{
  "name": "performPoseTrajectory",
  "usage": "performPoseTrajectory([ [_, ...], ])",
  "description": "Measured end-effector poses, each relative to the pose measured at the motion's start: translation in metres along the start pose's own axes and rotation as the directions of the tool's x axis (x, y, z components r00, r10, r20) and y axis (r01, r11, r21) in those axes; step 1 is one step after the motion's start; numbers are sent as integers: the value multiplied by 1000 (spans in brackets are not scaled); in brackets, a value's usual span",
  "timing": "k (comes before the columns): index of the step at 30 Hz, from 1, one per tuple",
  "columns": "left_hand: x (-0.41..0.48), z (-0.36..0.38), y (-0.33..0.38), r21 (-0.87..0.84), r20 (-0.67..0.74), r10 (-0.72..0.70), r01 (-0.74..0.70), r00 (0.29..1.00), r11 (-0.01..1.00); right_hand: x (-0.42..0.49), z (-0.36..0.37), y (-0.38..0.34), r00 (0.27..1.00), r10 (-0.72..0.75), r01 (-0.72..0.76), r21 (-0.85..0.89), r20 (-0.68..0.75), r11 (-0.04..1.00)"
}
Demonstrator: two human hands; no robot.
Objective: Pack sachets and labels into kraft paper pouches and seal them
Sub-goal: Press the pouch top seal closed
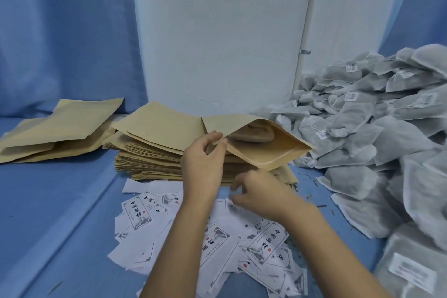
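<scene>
The open kraft pouch (271,155) is lying on top of the stack of flat pouches (150,157), its mouth gaping toward the camera. The left hand (203,162) is pinching its upper lip between thumb and fingers (212,136), holding it wide. Something brownish is showing inside, possibly a sachet already in, though that's hard to confirm. The right hand (258,193) is hovering low over the scattered labels (217,242) with fingers curled; whether they're gripping one, I cannot tell. So the label is looking like the step in hand, with sealing to come. A few pouches (58,128), perhaps finished, are lying off to the left, and the big heap of sachets (367,113) on the right of the blue surface (55,213) is suggesting plenty is left.
</scene>
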State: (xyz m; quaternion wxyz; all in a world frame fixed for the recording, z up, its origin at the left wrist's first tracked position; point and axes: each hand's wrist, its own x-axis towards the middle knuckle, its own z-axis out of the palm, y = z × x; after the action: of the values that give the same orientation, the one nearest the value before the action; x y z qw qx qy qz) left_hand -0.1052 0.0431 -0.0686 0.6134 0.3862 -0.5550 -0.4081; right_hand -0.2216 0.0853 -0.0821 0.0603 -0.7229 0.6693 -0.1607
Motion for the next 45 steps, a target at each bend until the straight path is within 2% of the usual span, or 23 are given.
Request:
performPoseTrajectory([
  [2,-1,0,0,5,-7,1,-1,1000,1000,0,7,5,995,56,-48,-89,83,995],
  [6,2,0,-2,5,-23,-1,1,1000,1000,-1,12,7,989,54,-41,-96,137,995],
  [12,3,0,-4,-9,-35,-1,1,999,1000,1,13,4,992,89,-85,-46,86,995],
  [16,3,0,-4,5,-40,5,-5,999,1000,0,7,2,1000,3,-4,-62,-16,998],
  [19,3,0,-4,-16,-57,3,-4,998,1000,-6,-16,1,995,-57,66,122,-78,990],
  [20,3,0,-4,-19,-58,3,-4,998,1000,-8,-25,1,987,-63,93,208,-146,974],
  [21,3,0,-4,-20,-56,4,-5,998,1000,-10,-33,2,959,-62,142,278,-277,950],
  [22,3,0,-4,-24,-53,7,-8,999,1000,-12,-39,3,890,-43,204,313,-453,928],
  [24,3,1,-4,-42,-52,7,-10,999,999,-16,-45,7,642,15,282,254,-767,925],
  [25,2,1,-4,-44,-52,9,-11,999,999,-17,-47,9,513,32,259,190,-858,947],
  [26,2,1,-4,-40,-53,11,-13,999,999,-17,-46,12,421,33,217,136,-906,967],
  [27,2,1,-3,-35,-54,12,-14,998,999,-17,-45,15,385,11,181,88,-923,980],
  [28,2,2,-3,-33,-55,12,-14,998,999,-16,-42,17,404,-26,157,41,-914,987],
  [30,1,2,-3,-37,-59,12,-15,998,999,-14,-33,18,537,-78,123,-14,-840,992],
  [31,0,2,-3,-40,-63,12,-15,998,999,-13,-28,17,597,-82,97,-29,-798,995],
  [34,-1,4,-2,-33,-80,15,-18,997,999,-8,-16,14,714,-41,12,-46,-699,999],
  [42,-5,8,0,-34,-90,16,-19,996,999,42,-25,8,852,92,-231,-211,-516,950],
  [45,-6,8,1,-31,-96,22,-25,995,999,54,-25,9,883,170,-276,-191,-438,942],
])
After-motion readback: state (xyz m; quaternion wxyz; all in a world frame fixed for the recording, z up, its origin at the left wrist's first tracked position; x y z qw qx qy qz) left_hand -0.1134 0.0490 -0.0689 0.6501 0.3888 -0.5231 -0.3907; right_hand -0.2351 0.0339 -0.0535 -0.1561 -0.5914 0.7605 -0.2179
